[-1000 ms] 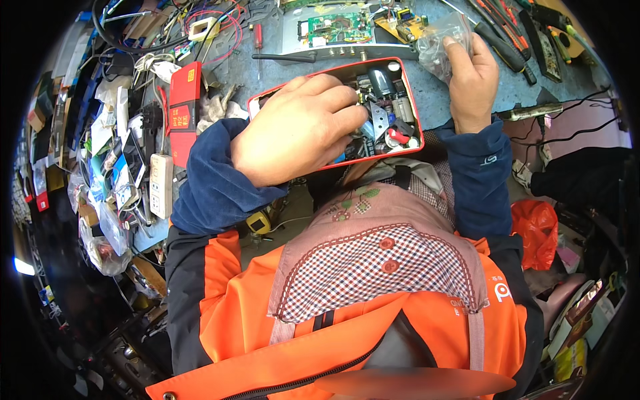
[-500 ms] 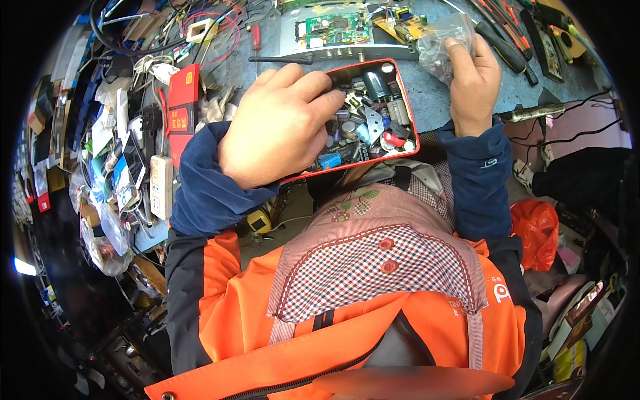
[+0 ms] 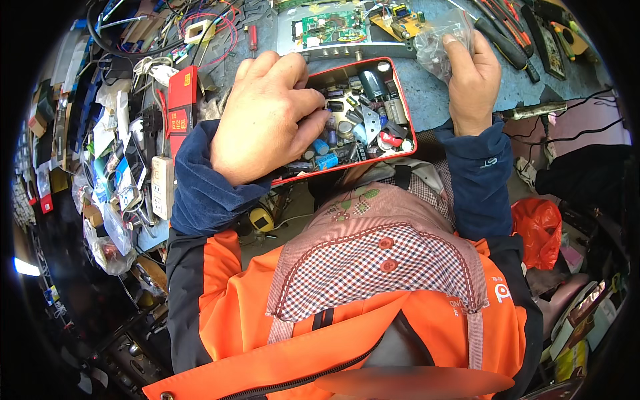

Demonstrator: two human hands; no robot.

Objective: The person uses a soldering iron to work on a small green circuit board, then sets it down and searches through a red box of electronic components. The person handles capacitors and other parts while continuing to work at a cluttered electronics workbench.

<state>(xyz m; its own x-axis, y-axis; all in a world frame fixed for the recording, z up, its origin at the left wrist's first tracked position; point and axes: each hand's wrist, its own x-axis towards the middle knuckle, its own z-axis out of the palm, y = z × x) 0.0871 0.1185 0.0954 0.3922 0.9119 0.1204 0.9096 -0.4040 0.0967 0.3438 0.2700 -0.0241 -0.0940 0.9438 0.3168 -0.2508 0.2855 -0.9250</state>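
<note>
A red-rimmed tin (image 3: pixel 404 100) sits at the near edge of the bench, filled with loose electronic parts, mostly capacitors. Over its left side is my left hand (image 3: pixel 270 120), with the fingers curled and the thumb and forefinger close together just above the parts. Whatever lies between those fingertips is too small or too hidden to tell. A large dark capacitor (image 3: pixel 373 85), blue capacitors (image 3: pixel 327 161) and a perforated metal piece (image 3: pixel 372 124) show among the contents. To the right of the tin, my right hand (image 3: pixel 475 83) pinches a crumpled clear plastic bag (image 3: pixel 435 55) and holds it up.
Behind the tin lies an open metal chassis with a green circuit board (image 3: pixel 333 30). Pliers and screwdrivers (image 3: pixel 503 43) lie at the far right. On the left are a red box (image 3: pixel 181 100), a power strip (image 3: pixel 161 187), tangled wires and piled clutter. A red bag (image 3: pixel 535 233) is at lower right.
My left hand has shifted a little to the left over the tin, uncovering more of the parts. My right hand still holds the bag in nearly the same place.
</note>
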